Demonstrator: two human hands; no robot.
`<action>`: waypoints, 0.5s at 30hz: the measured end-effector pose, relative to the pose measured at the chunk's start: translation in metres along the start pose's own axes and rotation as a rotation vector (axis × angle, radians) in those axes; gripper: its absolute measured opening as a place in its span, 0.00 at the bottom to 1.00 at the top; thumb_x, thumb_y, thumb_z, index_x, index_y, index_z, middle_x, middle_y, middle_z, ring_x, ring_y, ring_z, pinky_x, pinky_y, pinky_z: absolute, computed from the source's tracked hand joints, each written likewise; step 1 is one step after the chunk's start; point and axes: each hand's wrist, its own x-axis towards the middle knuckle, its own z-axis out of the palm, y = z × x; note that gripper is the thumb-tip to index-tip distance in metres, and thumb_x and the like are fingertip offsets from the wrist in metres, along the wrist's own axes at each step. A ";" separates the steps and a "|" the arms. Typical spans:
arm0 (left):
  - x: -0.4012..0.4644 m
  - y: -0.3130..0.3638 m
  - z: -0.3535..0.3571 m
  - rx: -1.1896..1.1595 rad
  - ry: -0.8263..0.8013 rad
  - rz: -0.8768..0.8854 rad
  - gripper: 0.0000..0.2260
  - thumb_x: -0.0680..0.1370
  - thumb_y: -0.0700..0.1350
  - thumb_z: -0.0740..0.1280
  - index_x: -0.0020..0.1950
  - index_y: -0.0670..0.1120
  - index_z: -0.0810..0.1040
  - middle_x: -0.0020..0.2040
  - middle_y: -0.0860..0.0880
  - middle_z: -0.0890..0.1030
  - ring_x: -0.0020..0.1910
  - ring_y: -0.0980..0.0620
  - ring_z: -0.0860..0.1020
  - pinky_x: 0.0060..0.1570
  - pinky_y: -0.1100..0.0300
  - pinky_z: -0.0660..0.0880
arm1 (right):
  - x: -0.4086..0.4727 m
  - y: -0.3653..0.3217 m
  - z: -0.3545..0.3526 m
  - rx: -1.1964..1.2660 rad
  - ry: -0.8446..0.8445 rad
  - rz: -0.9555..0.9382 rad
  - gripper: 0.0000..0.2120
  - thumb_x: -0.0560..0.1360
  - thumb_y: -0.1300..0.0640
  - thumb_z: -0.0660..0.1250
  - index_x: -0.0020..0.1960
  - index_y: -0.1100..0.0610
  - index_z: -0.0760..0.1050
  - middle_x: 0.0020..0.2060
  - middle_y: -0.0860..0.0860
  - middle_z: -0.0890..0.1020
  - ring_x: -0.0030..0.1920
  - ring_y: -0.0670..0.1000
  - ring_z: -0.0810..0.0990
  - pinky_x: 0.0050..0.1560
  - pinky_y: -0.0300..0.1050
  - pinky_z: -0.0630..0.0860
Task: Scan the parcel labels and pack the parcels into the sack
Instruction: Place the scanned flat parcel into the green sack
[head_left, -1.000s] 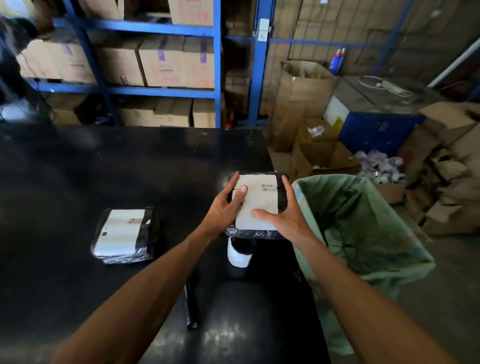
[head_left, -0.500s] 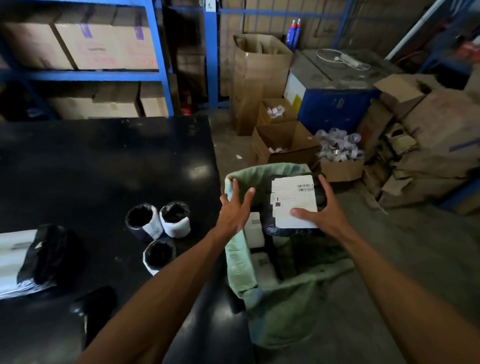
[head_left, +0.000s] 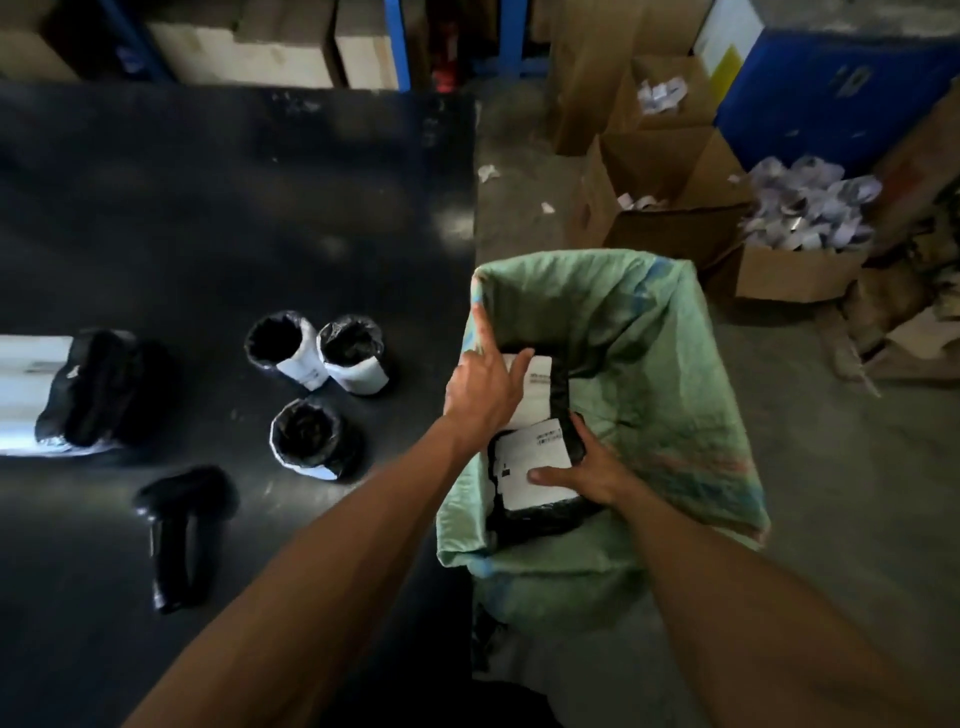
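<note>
A green woven sack stands open at the right edge of the black table. My right hand is inside its mouth and grips a black parcel with a white label, thumb on the label and fingers curled over the far edge. A second labelled parcel lies deeper in the sack. My left hand has its fingers straight, the index finger lying along the sack's left rim. On the table lie a flat black parcel, three round black parcels and a black scanner.
Open cardboard boxes with paper scraps stand on the concrete floor behind the sack. A blue cabinet is at the back right. Blue shelving with cartons runs behind the table. Flattened cardboard is piled at the far right.
My right hand has lowered the labelled parcel from above the sack's mouth down into the sack. My left hand let go of it earlier and has moved to the sack's left rim.
</note>
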 end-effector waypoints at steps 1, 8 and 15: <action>0.000 -0.003 0.001 -0.006 0.001 -0.001 0.40 0.82 0.64 0.55 0.83 0.45 0.38 0.57 0.34 0.80 0.51 0.33 0.81 0.45 0.48 0.73 | 0.010 0.009 0.006 0.021 -0.014 -0.003 0.68 0.53 0.39 0.89 0.83 0.42 0.53 0.73 0.43 0.75 0.71 0.49 0.76 0.71 0.55 0.74; 0.004 -0.012 0.009 0.005 0.003 0.010 0.41 0.82 0.65 0.54 0.83 0.46 0.37 0.54 0.36 0.81 0.46 0.35 0.82 0.46 0.45 0.78 | 0.027 0.048 0.040 -0.182 0.051 -0.002 0.69 0.62 0.42 0.85 0.79 0.30 0.31 0.82 0.54 0.59 0.78 0.62 0.60 0.75 0.64 0.63; 0.001 -0.009 0.017 0.039 0.019 0.024 0.41 0.82 0.65 0.55 0.83 0.44 0.37 0.54 0.36 0.80 0.46 0.36 0.82 0.45 0.45 0.77 | 0.033 0.052 0.054 -0.353 -0.015 0.093 0.72 0.69 0.43 0.81 0.70 0.41 0.13 0.82 0.61 0.55 0.75 0.64 0.69 0.73 0.58 0.67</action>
